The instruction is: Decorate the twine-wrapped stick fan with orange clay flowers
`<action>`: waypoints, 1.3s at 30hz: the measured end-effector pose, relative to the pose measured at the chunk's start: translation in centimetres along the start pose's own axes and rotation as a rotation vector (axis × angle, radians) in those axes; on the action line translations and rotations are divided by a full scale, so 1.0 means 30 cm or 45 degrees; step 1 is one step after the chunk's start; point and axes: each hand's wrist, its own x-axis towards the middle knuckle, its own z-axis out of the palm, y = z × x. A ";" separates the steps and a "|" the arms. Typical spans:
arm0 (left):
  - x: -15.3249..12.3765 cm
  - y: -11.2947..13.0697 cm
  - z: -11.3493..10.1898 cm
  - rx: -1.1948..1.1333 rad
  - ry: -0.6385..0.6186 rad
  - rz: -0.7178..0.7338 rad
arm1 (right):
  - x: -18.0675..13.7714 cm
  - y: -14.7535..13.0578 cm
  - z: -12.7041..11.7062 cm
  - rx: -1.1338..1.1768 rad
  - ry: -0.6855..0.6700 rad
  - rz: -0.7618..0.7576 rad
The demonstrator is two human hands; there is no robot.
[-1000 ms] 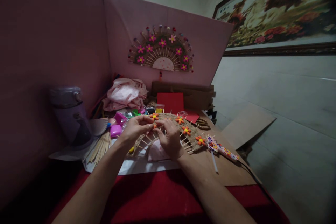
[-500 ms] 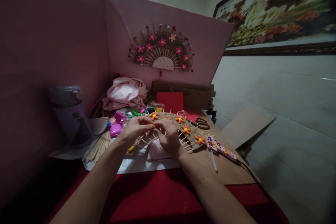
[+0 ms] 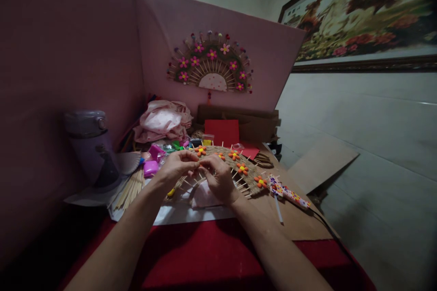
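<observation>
My left hand (image 3: 179,166) and my right hand (image 3: 216,175) meet fingertip to fingertip over a fan-shaped craft (image 3: 251,177) of twine and thin sticks. Both are closed in a pinch; whatever sits between the fingers is too small and hidden to make out. Orange flowers with yellow centres, such as one flower (image 3: 242,169), are spread along the twine band. A yellow piece (image 3: 171,192) shows at the fan's left end. Below my right hand lies the fan's pale half-round base (image 3: 205,195), partly covered by the hand.
A flower-patterned glue gun (image 3: 290,194) with a cord lies right, on cardboard (image 3: 307,227). Wooden sticks (image 3: 131,189), a lidded bottle (image 3: 92,150) and pink packets (image 3: 150,168) stand left. Behind are bunched cloth (image 3: 164,120), red paper (image 3: 221,131) and a finished-looking fan (image 3: 211,61) on a pink panel.
Hardly anything differs. My hands keep their pinch in nearly the same place, with only a slight shift of the fingertips and of the whole view.
</observation>
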 end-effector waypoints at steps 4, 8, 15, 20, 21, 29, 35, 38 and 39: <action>-0.002 0.004 0.000 -0.026 -0.029 -0.026 | -0.002 0.006 -0.001 0.038 0.006 0.004; -0.003 0.003 -0.001 0.010 -0.035 -0.001 | 0.000 0.008 0.000 0.075 -0.013 0.026; 0.001 0.005 0.006 0.049 0.038 0.021 | 0.004 0.001 0.001 0.118 -0.054 0.005; 0.002 -0.001 0.005 0.015 0.058 0.017 | 0.002 -0.001 0.002 0.188 -0.047 0.014; 0.002 -0.003 0.004 -0.014 0.064 0.013 | 0.001 -0.002 0.004 0.215 -0.041 0.044; 0.010 0.009 -0.012 -0.511 0.065 -0.055 | 0.021 0.019 0.034 0.973 0.183 0.730; 0.015 0.007 -0.023 -0.615 0.017 -0.054 | 0.032 0.044 0.032 1.333 0.186 0.863; 0.015 0.000 -0.014 -0.587 0.031 -0.067 | 0.029 0.043 0.031 1.406 0.160 0.850; 0.015 -0.002 -0.008 -0.570 0.046 -0.058 | 0.029 0.042 0.031 1.406 0.158 0.844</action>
